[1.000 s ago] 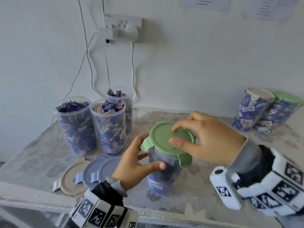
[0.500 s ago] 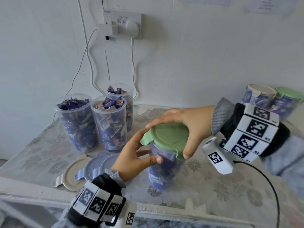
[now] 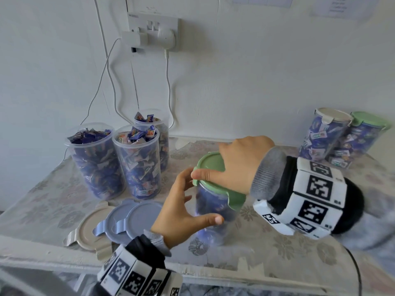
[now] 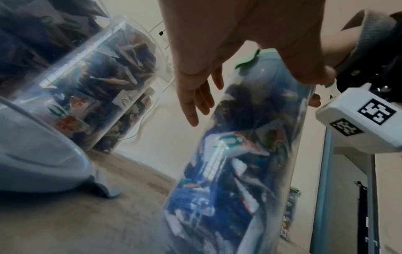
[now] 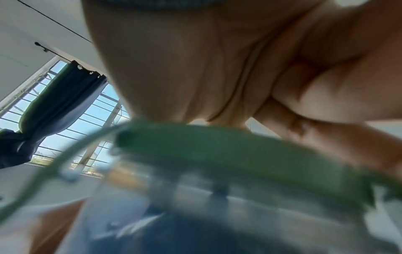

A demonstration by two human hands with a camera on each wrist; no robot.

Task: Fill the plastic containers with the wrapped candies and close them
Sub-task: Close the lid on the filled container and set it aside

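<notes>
Our right hand (image 3: 239,165) lies on the green lid (image 3: 210,165), fingers curled over its rim. Our left hand (image 3: 181,212) wraps the candy jar (image 3: 210,207) near the table's (image 3: 277,248) front edge. We see loose lids (image 3: 119,223) just left and three open jars (image 3: 119,159) behind.

Three open containers (image 3: 119,159) clustered at table (image 3: 42,201) rear left, near wall. Loose lids (image 3: 119,223) overlapped on table before them. Lidded container (image 3: 213,201) stood centre front, between left hand (image 3: 181,212) and right hand (image 3: 237,165) on top. Two closed containers (image 3: 339,137) set rear right, well apart.
</notes>
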